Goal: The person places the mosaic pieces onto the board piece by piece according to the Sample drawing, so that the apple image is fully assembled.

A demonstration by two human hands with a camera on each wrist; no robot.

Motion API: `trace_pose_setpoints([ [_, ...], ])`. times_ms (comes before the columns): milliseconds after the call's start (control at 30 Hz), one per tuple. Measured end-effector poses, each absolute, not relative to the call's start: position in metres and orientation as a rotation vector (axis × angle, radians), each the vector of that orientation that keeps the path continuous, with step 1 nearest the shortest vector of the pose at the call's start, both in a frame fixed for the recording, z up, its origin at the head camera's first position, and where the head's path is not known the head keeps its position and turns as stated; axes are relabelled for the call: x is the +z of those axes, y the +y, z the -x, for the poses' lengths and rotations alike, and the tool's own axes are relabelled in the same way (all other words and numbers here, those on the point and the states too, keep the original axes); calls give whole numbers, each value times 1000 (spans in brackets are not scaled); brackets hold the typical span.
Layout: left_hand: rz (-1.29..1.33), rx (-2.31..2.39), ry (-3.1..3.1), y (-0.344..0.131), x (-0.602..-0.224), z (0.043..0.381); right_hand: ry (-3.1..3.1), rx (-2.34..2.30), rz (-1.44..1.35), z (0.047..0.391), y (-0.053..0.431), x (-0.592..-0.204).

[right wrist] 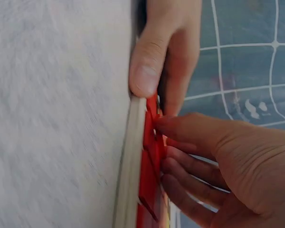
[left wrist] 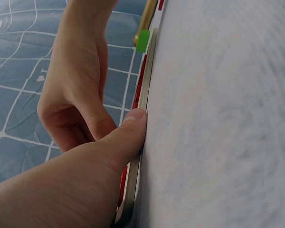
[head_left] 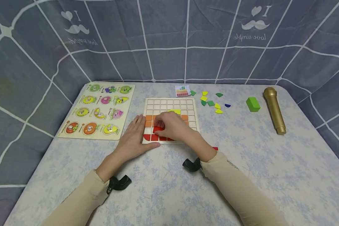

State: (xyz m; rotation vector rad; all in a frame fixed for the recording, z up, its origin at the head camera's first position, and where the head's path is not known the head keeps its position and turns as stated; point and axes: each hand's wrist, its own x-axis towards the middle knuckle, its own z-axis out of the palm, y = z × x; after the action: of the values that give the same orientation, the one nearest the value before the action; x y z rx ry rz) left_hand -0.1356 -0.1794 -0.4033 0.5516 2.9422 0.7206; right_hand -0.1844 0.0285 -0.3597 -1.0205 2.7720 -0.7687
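A pale wooden grid board [head_left: 169, 99] lies mid-table, with orange tiles [head_left: 148, 121], a yellow tile [head_left: 175, 111] and a front row of red tiles [head_left: 154, 137] in its cells. The left hand [head_left: 131, 139] lies along the board's left side with straight fingers together. Its thumb [left wrist: 128, 128] rests on the front edge. Over the board, the right hand [head_left: 173, 125] pinches a red tile [head_left: 157, 129] between thumb and fingers, just behind the front row. In the right wrist view the fingertips partly cover that tile. The right hand hides several cells.
A fruit puzzle board [head_left: 108, 108] lies to the left. Behind the grid is a small picture card [head_left: 182, 91]. Loose green [head_left: 211, 103], yellow [head_left: 218, 111] and blue pieces [head_left: 227, 105] lie back right, a red piece [head_left: 215, 148] by the right forearm. Further right: green block [head_left: 253, 104], gold microphone [head_left: 275, 110].
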Motion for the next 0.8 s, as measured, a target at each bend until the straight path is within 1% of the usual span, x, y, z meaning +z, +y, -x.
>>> trace_pose_setpoints([
  [233,-547,710,2932,-179,-402,135,2763,-811,1038,181,25,-363],
  [400,-533,720,2930,-180,-401,135,2785,-787,1078,174,36,-360],
  [567,-541,739,2943,-180,-403,135,2790,-822,1063,167,66,-355],
  [800,-541,741,2948,-180,-404,136,2784,-887,943,156,125,-352],
])
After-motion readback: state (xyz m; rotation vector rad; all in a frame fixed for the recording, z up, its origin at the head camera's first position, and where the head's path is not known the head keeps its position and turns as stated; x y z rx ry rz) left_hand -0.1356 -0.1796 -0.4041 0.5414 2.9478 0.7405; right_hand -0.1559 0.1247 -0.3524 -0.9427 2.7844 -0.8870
